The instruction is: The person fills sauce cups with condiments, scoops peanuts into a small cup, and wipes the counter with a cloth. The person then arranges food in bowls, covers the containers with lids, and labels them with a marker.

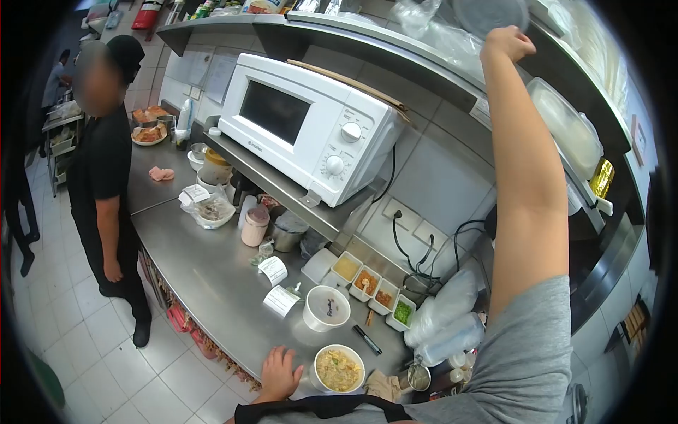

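My right hand is raised to the upper shelf, its fingers closed at the lower edge of a clear round lid. My left hand rests on the steel counter's front edge with its fingers apart, holding nothing. Just right of it stands an open white bowl of yellowish food with green bits. Behind that bowl is a white tub with a clear lid on it. A black marker lies beside them, and a printed slip is left of the tub.
A white microwave stands on a raised shelf. Small containers of toppings line the wall, near plastic bags and hanging cables. A person in black stands at the left. Jars and a bagged bowl sit farther along.
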`<act>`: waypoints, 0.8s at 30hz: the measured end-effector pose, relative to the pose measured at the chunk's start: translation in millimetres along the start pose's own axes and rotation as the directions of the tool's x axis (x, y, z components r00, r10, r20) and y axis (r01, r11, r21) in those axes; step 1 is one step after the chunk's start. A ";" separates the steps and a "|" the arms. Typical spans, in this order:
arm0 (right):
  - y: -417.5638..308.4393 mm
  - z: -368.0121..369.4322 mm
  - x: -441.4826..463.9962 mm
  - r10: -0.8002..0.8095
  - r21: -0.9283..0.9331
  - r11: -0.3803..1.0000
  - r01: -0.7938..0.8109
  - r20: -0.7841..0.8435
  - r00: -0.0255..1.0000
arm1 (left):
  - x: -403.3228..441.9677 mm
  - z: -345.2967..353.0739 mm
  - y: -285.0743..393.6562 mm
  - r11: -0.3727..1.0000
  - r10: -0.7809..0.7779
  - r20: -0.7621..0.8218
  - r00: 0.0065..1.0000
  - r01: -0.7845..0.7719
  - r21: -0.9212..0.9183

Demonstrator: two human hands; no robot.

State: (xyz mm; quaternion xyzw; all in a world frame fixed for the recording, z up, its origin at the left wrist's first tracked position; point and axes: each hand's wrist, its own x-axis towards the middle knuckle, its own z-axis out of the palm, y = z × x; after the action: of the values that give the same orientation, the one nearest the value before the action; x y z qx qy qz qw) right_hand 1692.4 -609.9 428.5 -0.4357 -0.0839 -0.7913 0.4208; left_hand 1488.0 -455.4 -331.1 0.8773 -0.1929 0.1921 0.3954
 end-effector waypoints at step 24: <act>85.3 -601.2 -413.3 0.885 -0.693 0.188 -0.696 0.427 -0.186 | 37.0 -32.0 57.5 0.943 0.196 0.000 0.981 -0.188 -0.274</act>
State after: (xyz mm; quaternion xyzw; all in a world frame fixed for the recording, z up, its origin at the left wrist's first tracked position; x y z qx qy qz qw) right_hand 1493.4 -719.1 -270.1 -0.7236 0.1176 -0.0484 0.6784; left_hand 1485.4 -473.0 -257.7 0.7940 -0.3076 0.1891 0.4891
